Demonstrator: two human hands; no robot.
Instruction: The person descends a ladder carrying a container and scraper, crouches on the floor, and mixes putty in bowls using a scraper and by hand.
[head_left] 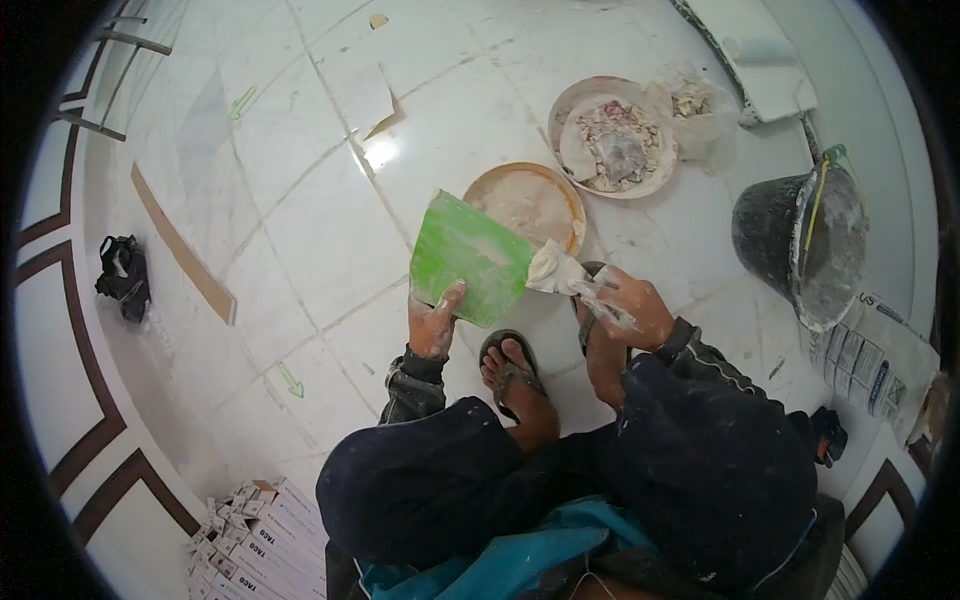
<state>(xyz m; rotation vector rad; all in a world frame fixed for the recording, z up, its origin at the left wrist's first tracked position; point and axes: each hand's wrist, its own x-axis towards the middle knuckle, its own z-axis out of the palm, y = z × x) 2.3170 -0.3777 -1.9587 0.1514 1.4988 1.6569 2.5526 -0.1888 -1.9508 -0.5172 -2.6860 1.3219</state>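
My left hand [434, 322] grips the lower left edge of a flat green board [470, 258], thumb on its smeared face. White paste coats parts of my right hand [630, 308], which is closed around a small trowel whose handle is mostly hidden. A lump of white paste [552, 270] covers the trowel's blade, right beside the board's right edge. Just beyond the board is a round tub [578, 215] with pale paste inside, partly covered by the board.
A second round tub [660, 180] holds crumbled debris, beside a plastic bag [697, 103]. A black bucket [770, 232] lies tipped at the right, near a printed sack [858, 360]. Left are a brown strip [185, 250] and a black bag [123, 275]. Boxes [270, 545] stand lower left.
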